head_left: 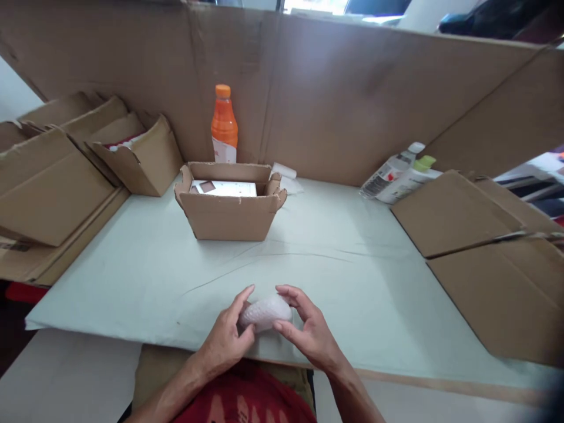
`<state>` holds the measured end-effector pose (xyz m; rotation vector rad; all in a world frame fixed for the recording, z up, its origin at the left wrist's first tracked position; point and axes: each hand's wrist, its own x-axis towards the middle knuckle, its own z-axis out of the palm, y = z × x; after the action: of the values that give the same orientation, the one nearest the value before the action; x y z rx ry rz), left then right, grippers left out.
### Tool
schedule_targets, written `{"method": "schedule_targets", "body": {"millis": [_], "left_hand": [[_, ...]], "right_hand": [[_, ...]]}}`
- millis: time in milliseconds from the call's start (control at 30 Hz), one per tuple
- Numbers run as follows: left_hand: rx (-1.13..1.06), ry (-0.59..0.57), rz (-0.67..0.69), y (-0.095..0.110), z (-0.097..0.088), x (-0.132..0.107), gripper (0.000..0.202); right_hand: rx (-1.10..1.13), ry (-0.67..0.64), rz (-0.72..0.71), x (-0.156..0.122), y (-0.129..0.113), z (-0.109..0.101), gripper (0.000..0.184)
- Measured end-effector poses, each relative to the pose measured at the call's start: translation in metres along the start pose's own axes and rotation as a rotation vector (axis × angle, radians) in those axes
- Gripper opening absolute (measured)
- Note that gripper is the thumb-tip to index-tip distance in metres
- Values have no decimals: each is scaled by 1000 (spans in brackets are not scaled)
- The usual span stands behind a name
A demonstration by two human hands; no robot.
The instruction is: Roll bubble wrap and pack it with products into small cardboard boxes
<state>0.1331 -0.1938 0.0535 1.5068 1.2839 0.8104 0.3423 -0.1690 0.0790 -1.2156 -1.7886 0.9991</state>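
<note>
A whitish, rounded bundle [267, 312] that looks like bubble wrap lies at the front edge of the table, between my two hands. What is inside it cannot be made out. My left hand [230, 330] grips its left end, thumb in front and fingers behind. Around the right end curl the thumb and fingers of my right hand [308, 329]. Farther back stands an open cardboard box [230, 218] with a white box [238, 188] inside, its top showing dark square marks.
An orange bottle [224, 126] stands behind the cardboard box, with a white roll [284, 171] to its right. Two bottles, one white-capped [392, 167] and one green-capped [408, 179], lean at the back right. Cardboard boxes [145, 155] line the left side; cardboard flaps [462, 211] border the right.
</note>
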Motion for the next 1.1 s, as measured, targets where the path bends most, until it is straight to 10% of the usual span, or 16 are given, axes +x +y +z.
{"method": "schedule_targets", "body": {"millis": [167, 433, 700, 1100], "left_hand": [[4, -45, 76, -5, -25, 9, 73], [-57, 403, 104, -42, -59, 35, 42], [227, 482, 449, -60, -45, 39, 23], [313, 463, 590, -63, -44, 40, 24]], "right_hand": [[-183, -104, -106, 28, -35, -34, 14], [22, 402, -293, 184, -93, -90, 32], [-1286, 0, 128, 264, -119, -58, 15], [-923, -360, 378, 287, -128, -47, 24]]}}
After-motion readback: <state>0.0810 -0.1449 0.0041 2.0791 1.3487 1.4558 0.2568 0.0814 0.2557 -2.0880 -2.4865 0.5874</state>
